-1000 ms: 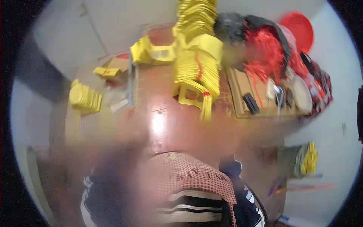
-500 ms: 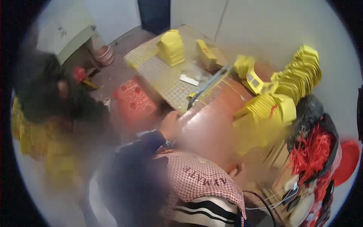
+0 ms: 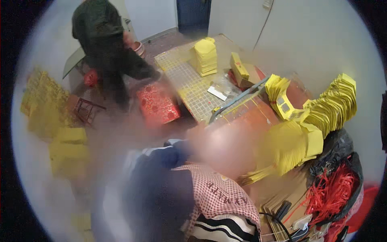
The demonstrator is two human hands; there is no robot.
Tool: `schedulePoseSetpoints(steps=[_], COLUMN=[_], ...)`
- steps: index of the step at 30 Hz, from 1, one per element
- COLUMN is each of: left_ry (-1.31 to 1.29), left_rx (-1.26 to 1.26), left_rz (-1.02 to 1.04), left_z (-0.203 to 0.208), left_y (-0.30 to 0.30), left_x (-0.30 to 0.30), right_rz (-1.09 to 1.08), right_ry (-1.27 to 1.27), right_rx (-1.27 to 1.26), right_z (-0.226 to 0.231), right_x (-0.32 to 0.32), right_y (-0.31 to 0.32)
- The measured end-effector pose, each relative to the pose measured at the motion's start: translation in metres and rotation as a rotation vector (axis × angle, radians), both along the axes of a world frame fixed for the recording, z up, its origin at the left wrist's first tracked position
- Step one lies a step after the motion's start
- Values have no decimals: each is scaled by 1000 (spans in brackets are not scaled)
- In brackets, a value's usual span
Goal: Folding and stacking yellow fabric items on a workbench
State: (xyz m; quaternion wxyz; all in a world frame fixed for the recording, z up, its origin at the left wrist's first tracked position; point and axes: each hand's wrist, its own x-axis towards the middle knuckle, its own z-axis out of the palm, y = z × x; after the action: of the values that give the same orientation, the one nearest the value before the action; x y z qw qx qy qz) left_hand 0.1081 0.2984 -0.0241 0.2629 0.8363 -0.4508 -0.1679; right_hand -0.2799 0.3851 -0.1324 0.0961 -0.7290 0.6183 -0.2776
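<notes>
My left hand point(image 3: 196, 134), at the end of a dark blue sleeve, is at the near left edge of the brown tabletop point(image 3: 229, 131). Haze smears its fingers, so I cannot make out their shape or any held thing. My right hand does not show. A long fanned stack of yellow folded paper pieces point(image 3: 288, 145) lies to the right on the tabletop. Behind it stand a yellow paper piece with window-like squares point(image 3: 284, 105) and another tall leaning row of yellow pieces point(image 3: 336, 107). My checked apron point(image 3: 225, 195) fills the lower middle.
A co-worker in dark clothes point(image 3: 109, 52) stands at the far left. A grid-patterned table point(image 3: 181, 76) bears a yellow stack point(image 3: 206, 58) and a blue-grey bar point(image 3: 238, 97). A red patterned stool point(image 3: 158, 104) is beside it. Red strips point(image 3: 332, 195) fill a black bag at right.
My view has shifted, so the tables sit farther right and lower. The co-worker now appears more upright, nearer the grid-patterned table. Fingers seen beside my apron no longer show.
</notes>
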Motion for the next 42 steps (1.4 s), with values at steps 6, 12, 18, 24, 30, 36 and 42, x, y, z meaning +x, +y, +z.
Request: schedulePoseSetpoints(steps=[6, 12, 18, 24, 30, 36, 42], left_ry=[-28, -45, -54, -48, -65, -31, -54], left_rx=[70, -11, -35, -5, -45, -18, -29], left_rz=[36, 16, 24, 38, 25, 39, 33], left_z=[-11, 8, -8, -2, -6, 6, 3], left_y=[-14, -16, -11, -12, -12, -16, -10], left_x=[0, -5, -4, -6, -3, -7, -3], right_rz=[-10, -25, 5, -34, -49, 11, -88], right_ry=[-14, -12, 0, 48, 30, 73, 88], right_rx=[247, 231, 119, 173, 99, 49, 370], right_z=[-31, -3, -7, -1, -9, -32, -12], right_x=[-22, -9, -6, 2, 6, -11, -4], right_y=[-5, -7, 0, 0, 0, -3, -4])
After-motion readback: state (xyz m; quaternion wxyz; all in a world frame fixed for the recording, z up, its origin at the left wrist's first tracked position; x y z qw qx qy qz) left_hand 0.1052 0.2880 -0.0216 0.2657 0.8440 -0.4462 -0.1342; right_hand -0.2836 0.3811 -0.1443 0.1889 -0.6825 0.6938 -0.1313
